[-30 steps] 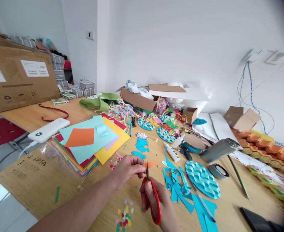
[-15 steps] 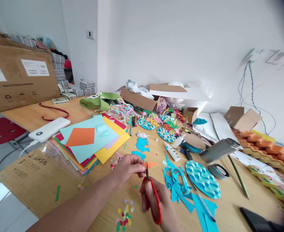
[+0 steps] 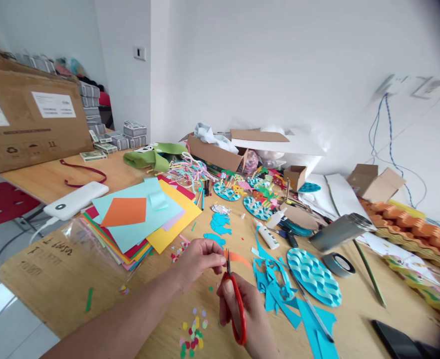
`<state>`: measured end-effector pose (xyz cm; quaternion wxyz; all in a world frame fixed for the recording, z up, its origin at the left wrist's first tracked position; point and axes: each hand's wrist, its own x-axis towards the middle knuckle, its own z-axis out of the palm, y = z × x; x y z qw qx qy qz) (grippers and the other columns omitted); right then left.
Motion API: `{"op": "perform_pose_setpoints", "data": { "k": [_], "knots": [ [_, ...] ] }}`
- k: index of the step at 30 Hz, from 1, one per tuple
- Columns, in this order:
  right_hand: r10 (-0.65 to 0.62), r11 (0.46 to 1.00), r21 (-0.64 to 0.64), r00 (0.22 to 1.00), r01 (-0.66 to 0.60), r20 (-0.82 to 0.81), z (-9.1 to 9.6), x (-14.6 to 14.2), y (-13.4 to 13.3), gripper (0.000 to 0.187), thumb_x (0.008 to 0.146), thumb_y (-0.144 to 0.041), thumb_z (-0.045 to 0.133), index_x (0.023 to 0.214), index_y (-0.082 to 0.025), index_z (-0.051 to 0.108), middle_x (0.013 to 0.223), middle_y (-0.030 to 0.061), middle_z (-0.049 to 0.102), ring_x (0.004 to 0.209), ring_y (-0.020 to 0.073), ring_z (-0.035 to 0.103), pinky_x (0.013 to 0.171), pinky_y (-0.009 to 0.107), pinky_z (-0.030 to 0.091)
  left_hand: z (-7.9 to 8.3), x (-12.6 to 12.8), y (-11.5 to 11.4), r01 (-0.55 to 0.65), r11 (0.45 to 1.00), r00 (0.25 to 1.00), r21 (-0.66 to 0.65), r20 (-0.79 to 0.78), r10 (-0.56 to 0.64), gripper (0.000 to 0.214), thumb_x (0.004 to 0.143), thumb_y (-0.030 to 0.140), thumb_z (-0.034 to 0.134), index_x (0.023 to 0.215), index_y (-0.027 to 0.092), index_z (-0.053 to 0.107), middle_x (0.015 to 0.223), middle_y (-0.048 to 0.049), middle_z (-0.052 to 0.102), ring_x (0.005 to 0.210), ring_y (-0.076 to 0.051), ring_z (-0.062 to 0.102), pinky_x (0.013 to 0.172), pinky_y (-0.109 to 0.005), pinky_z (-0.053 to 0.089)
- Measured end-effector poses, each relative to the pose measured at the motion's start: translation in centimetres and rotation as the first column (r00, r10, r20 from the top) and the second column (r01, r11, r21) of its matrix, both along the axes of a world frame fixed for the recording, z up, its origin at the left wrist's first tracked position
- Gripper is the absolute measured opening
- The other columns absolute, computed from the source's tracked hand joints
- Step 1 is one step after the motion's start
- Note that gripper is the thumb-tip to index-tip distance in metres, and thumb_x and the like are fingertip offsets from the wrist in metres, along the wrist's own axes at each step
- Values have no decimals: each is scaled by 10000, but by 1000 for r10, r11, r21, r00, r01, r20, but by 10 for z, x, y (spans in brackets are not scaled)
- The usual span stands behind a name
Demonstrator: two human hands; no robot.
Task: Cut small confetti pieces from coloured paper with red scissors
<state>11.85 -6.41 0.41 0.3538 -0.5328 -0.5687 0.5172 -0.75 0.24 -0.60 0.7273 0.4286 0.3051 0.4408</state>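
Red-handled scissors (image 3: 238, 311) sit in my right hand (image 3: 250, 306), the fingers wrapped around the handles and the blades pointing away from me. My left hand (image 3: 203, 259) pinches a small piece of orange paper (image 3: 239, 258) right beside the blade tips; a curved strip of it sticks out to the right. Blue paper fish (image 3: 220, 224) lie just beyond my hands. Blue paper scraps (image 3: 274, 279) are to the right, and several coloured paper dots (image 3: 193, 334) lie in front of me on the table.
Left stands a stack of coloured paper (image 3: 130, 224) with an orange sheet (image 3: 124, 212) on top, beside a white power bank (image 3: 76, 197). On the right are a wavy blue oval (image 3: 313, 276), a tape roll (image 3: 338, 265), a metal flask (image 3: 341, 232), a glue bottle (image 3: 268, 237) and a phone (image 3: 395, 339).
The orange strip beyond the blades now reaches further right and curves more. The scissor handles have drawn closer together. My left hand has barely moved.
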Motion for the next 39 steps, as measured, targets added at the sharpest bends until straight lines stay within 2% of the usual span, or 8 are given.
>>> {"op": "perform_pose_setpoints", "data": {
  "k": [11, 23, 32, 39],
  "knots": [
    [20, 1000, 14, 1000, -21, 9, 3, 1, 1, 483, 802, -628, 343, 674, -177, 462, 423, -11, 505, 380, 97, 410, 410, 208, 315, 1, 0, 1, 23, 999, 1000, -25, 18, -22, 121, 603, 206, 646, 634, 116, 571, 555, -9, 573, 530, -103, 505, 567, -238, 379],
    [32, 999, 22, 999, -32, 4, 5, 2, 0, 462, 821, -583, 376, 654, -163, 469, 404, -23, 494, 357, 69, 372, 401, 191, 300, 2, -1, 1, 36, 998, 999, -52, 35, -34, 110, 598, 194, 644, 631, 110, 582, 560, -16, 583, 520, -101, 503, 560, -242, 383],
    [38, 999, 20, 999, -38, 2, 8, 3, 0, 432, 817, -560, 416, 678, -155, 471, 429, -16, 505, 396, 78, 407, 413, 191, 302, 4, -1, 1, 38, 997, 998, -66, 44, -36, 100, 590, 177, 641, 629, 105, 586, 557, -19, 585, 515, -102, 503, 553, -245, 382],
    [42, 999, 21, 999, -42, 4, 4, 5, 1, 444, 807, -573, 421, 665, -155, 474, 413, -28, 487, 367, 69, 385, 404, 191, 305, 4, -1, 1, 40, 997, 999, -67, 37, -37, 96, 584, 173, 636, 619, 102, 582, 575, -25, 594, 508, -96, 496, 545, -239, 383]
  ]
}}
